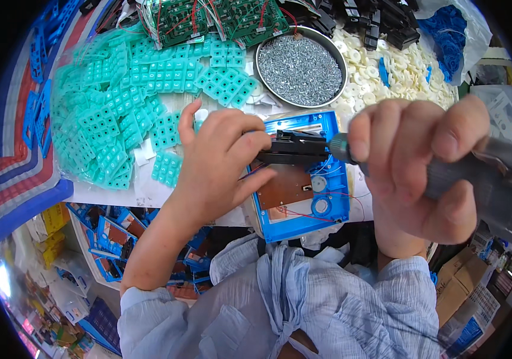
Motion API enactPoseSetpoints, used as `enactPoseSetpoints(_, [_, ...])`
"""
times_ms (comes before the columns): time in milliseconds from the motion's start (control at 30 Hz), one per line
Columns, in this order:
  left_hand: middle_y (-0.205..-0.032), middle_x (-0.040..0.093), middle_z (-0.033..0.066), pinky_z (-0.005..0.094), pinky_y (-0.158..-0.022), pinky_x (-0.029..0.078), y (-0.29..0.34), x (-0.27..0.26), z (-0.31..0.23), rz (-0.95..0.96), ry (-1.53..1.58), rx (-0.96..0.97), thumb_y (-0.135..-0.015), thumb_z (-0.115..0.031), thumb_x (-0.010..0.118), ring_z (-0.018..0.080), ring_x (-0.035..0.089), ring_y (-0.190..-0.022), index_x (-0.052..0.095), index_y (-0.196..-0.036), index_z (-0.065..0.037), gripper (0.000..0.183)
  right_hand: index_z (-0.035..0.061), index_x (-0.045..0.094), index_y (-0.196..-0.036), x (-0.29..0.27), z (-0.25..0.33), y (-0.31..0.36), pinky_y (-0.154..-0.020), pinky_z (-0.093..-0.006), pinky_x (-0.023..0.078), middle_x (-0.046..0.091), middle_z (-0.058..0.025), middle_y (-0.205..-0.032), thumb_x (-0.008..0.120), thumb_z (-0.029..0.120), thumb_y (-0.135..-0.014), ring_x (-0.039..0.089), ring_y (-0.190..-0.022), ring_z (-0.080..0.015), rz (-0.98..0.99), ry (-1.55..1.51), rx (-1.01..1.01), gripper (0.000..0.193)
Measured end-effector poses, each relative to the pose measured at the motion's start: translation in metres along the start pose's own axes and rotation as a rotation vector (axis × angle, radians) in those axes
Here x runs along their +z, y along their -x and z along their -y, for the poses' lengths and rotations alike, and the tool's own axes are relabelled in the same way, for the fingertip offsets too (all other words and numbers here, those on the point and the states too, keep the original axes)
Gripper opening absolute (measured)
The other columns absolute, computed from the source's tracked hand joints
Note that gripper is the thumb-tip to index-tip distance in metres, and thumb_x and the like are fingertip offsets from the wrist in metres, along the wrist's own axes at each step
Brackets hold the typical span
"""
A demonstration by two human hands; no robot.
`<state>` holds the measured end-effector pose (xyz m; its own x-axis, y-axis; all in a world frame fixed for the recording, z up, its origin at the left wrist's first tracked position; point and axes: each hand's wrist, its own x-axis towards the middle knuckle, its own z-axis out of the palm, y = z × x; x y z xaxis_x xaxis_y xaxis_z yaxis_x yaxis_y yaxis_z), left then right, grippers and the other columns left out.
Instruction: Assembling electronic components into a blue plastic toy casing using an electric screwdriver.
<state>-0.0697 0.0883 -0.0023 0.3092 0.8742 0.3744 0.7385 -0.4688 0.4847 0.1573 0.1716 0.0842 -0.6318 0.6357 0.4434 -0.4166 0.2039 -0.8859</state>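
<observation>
My left hand (223, 146) pinches a black plastic part (296, 149) by its left end, above an open blue plastic housing (342, 185). Inside the housing lie a brown circuit board (286, 186), thin red wires and round fittings. A dark grey power screwdriver (477, 179) is gripped in my right hand (414, 152), raised close to the camera. Its teal-ringed nose (341, 147) points left at the black part's right end. Whether the bit touches the part cannot be made out.
Teal rubber keypads (109, 113) heap at the left. Behind the housing stands a round metal tray of small screws (300, 69), with green circuit boards (178, 21) beside it. Cream plastic discs (399, 72) pile at the right. A crate of blue housings (112, 239) sits below the table edge.
</observation>
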Motion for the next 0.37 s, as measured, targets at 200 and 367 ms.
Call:
enactPoseSetpoints(200, [-0.106, 0.064, 0.0002, 0.0547, -0.11, 0.024, 0.003, 0.01, 0.002, 0.005, 0.02, -0.038, -0.072, -0.02, 0.081, 0.0218, 0.06, -0.106, 0.063, -0.11, -0.015, 0.042, 0.0125, 0.051, -0.118, 0.008, -0.027, -0.008, -0.074, -0.0339, 0.046, 0.053, 0.0036, -0.072, 0.065, 0.04, -0.1, 0.051, -0.064, -0.0113, 0.005, -0.005, -0.045, 0.036])
enactPoseSetpoints(367, [-0.105, 0.064, 0.0022, 0.0541, -0.109, 0.027, 0.002, 0.006, 0.004, 0.056, 0.048, -0.021, -0.073, -0.02, 0.081, 0.0205, 0.06, -0.105, 0.063, -0.113, -0.016, 0.044, 0.0112, 0.05, -0.118, 0.02, -0.031, -0.002, -0.075, -0.0352, 0.047, 0.053, 0.0032, -0.072, 0.07, 0.043, -0.097, 0.052, -0.064, -0.0121, -0.199, 0.047, 0.06, 0.043])
